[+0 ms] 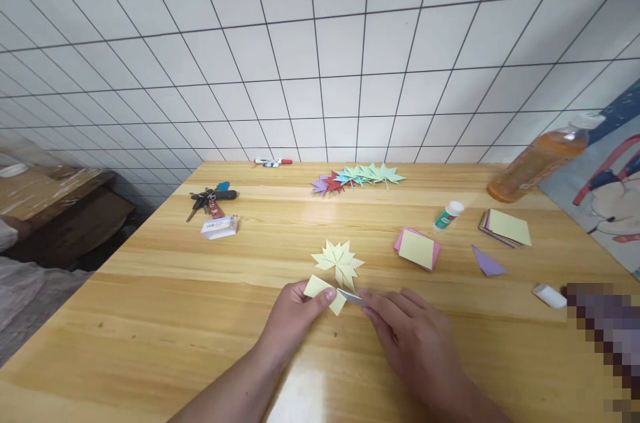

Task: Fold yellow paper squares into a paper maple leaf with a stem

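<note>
My left hand (pixel 297 311) was nearly closed on the bench (pixel 150 316), thumb and fingers pinching a yellow paper piece (pixel 317 285). My right hand (pixel 410 326) was curled round a pale, blade-like tool (pixel 351 297), its tip at 10 o'clock, just beside that paper. From my hands, a yellow paper leaf (pixel 339 259) lay near at 12 o'clock. Beyond, at 2 o'clock, sat a square paper stack (pixel 417 249), then a glue stick (pixel 447 217); at 10, a small box (pixel 220 227) and, past it, keys (pixel 205 199). Farther off at 12 lay a row of coloured leaves (pixel 370 175); at 11, a red-capped marker (pixel 273 162).
</note>
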A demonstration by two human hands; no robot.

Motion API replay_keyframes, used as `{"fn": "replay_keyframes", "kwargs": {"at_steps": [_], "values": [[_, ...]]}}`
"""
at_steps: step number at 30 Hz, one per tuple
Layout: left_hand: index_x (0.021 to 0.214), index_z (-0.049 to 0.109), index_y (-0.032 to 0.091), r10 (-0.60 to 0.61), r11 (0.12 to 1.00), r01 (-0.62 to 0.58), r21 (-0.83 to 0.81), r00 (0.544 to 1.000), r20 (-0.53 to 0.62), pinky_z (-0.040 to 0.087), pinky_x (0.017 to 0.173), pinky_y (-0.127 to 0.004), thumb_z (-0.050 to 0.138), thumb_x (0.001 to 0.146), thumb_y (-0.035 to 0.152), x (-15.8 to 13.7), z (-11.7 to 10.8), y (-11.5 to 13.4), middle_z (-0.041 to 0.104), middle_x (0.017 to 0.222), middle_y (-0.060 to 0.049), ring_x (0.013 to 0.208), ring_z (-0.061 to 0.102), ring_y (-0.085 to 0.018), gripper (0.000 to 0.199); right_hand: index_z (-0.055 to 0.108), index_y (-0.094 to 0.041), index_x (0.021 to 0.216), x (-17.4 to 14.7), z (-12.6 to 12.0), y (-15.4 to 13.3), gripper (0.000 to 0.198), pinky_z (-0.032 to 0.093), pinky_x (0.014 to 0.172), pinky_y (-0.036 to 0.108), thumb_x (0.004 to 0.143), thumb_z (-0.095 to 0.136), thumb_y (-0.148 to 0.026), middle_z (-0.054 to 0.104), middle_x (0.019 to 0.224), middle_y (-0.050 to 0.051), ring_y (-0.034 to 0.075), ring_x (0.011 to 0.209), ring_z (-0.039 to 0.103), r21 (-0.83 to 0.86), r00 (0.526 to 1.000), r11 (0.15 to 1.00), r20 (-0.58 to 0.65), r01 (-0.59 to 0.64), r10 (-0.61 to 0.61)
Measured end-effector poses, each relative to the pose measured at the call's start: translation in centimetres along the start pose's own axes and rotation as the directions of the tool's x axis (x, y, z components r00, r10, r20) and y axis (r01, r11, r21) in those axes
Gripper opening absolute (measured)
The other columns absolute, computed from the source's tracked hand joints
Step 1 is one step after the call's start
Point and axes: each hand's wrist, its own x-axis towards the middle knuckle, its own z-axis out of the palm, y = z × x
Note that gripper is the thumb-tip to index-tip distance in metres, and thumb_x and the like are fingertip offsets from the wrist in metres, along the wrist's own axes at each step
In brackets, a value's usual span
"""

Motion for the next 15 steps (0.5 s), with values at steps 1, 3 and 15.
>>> {"fn": "replay_keyframes", "kwargs": {"at_steps": [1, 3, 15], "values": [[0.069, 0.069, 0.013, 0.001, 1.0, -0.001, -0.004, 1.0, 0.0, 0.038, 0.063, -0.022, 0.071, 0.067, 0.036, 0.03, -0.03, -0.07, 0.065, 0.065, -0.002, 0.063, 0.054, -0.016, 0.023, 0.066, -0.023, 0.1, 0.0, -0.01, 0.02, 0.023, 0.04, 0.061, 0.024, 0.089, 0.046, -0.023, 0.069, 0.076, 0.001, 0.013, 0.065, 0.057, 0.007, 1.0, 1.0, 0.004, -0.003, 0.003], [0.07, 0.07, 0.013, -0.002, 1.0, 0.002, -0.012, 1.0, 0.005, 0.038, 0.063, -0.022, 0.071, 0.067, 0.036, 0.06, -0.09, -0.13, 0.066, 0.065, -0.001, 0.063, 0.054, -0.015, 0.023, 0.066, -0.023, 0.1, 0.0, -0.03, 0.07, 0.023, 0.04, 0.061, 0.025, 0.089, 0.046, -0.022, 0.069, 0.076, 0.001, 0.014, 0.065, 0.056, 0.022, 1.0, 1.0, 0.013, -0.008, 0.008], [0.074, 0.072, 0.012, -0.004, 1.0, 0.004, -0.023, 1.0, 0.011, 0.04, 0.065, -0.024, 0.071, 0.067, 0.037, 0.04, -0.12, 0.01, 0.068, 0.068, -0.004, 0.065, 0.056, -0.017, 0.027, 0.066, -0.022, 0.1, 0.01, -0.05, 0.15, 0.022, 0.039, 0.06, 0.026, 0.089, 0.047, -0.023, 0.069, 0.077, 0.002, 0.015, 0.065, 0.056, 0.037, 1.0, 0.999, 0.008, -0.004, 0.004]]}}
